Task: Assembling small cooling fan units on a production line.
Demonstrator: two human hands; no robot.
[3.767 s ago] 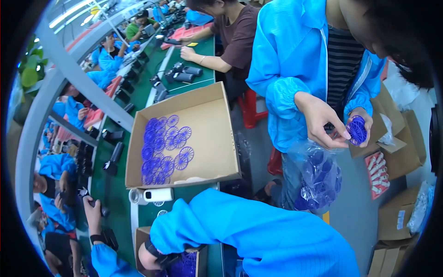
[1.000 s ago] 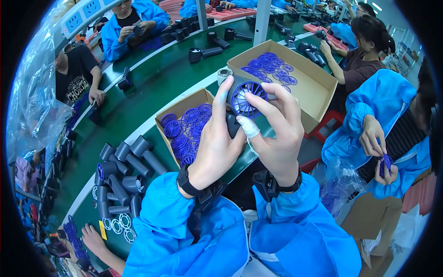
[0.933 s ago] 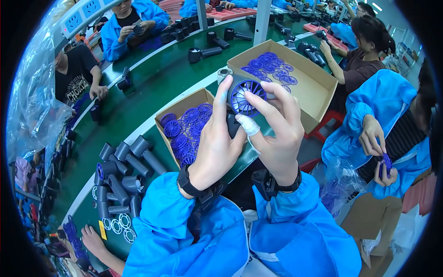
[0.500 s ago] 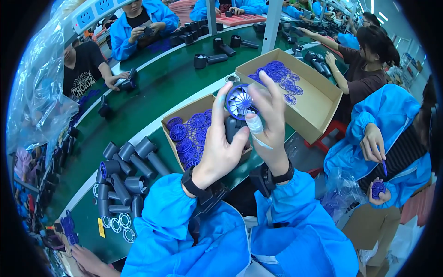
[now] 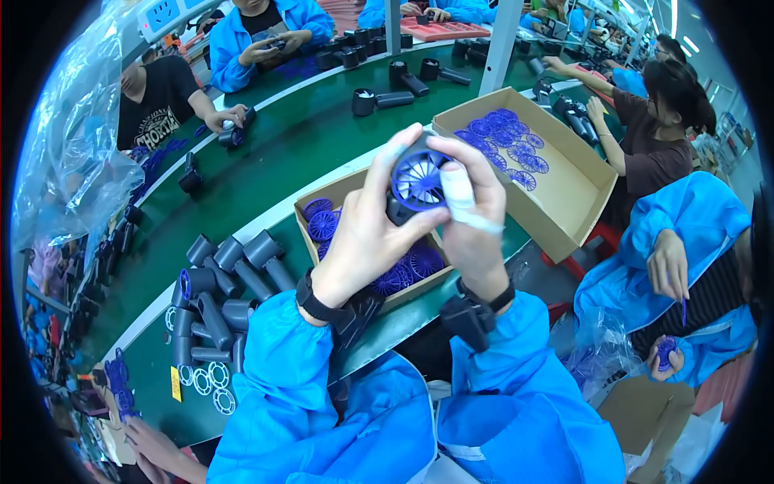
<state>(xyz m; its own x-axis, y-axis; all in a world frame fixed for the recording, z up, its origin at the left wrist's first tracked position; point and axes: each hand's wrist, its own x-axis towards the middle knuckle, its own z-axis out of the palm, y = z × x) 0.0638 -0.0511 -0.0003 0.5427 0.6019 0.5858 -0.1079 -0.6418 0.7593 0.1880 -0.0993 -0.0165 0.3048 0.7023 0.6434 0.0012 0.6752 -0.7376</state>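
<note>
Head view: dark grey fan housings [image 5: 222, 294] lie heaped at the green tabletop's [image 5: 274, 153] near edge. My left hand [image 5: 372, 234] closes around a dark fan body with a blue grille [image 5: 415, 181], lifted above the cardboard box of blue grilles [image 5: 339, 226]. My right hand [image 5: 468, 218], 1 finger taped, pinches its right side.

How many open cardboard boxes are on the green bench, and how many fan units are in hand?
Open brown cardboard boxes: 2
Dark plastic fan body with blue round grille, gripped by left hand and right hand: 1
Total: 3
</note>
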